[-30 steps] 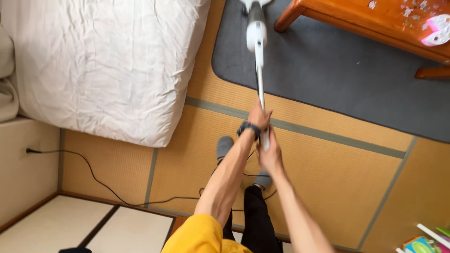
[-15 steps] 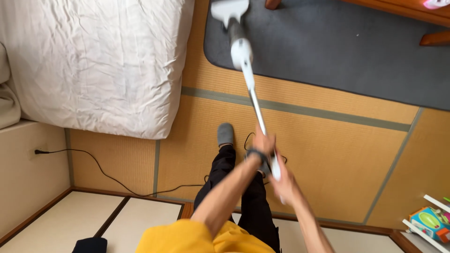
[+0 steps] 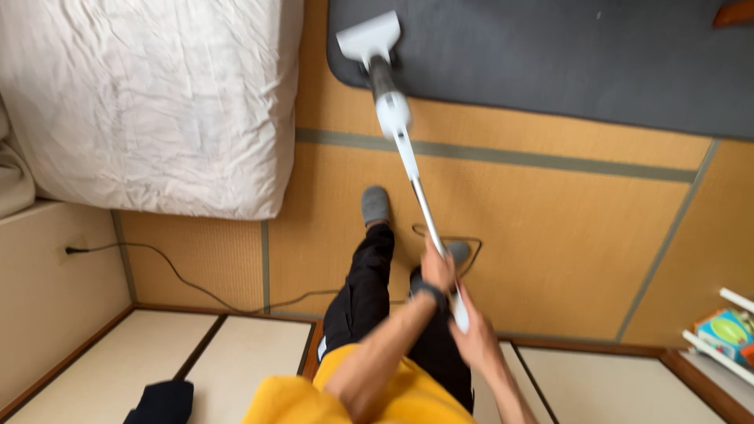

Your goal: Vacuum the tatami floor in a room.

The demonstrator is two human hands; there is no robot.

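I hold a white stick vacuum cleaner (image 3: 393, 118) by its thin metal tube with both hands. My left hand (image 3: 437, 268), with a dark watch at the wrist, is wrapped around the tube. Just below it, my right hand (image 3: 473, 340) grips the white handle end. The vacuum's flat white head (image 3: 367, 36) rests on the near left corner of a dark grey rug (image 3: 565, 63). My feet in grey slippers (image 3: 375, 206) stand on the straw-coloured floor mats (image 3: 550, 228).
A white mattress (image 3: 149, 102) lies on the floor at the left. A black power cord (image 3: 173, 271) runs from a wall socket across the mats. A white shelf with a colourful box (image 3: 726, 330) stands at the right edge. A dark cloth (image 3: 161, 400) lies at the bottom left.
The vacuum has been pulled back toward me; its head slid from deeper on the rug to the rug's near corner. My hands moved closer to my body, and the view shifted, hiding the wooden table.
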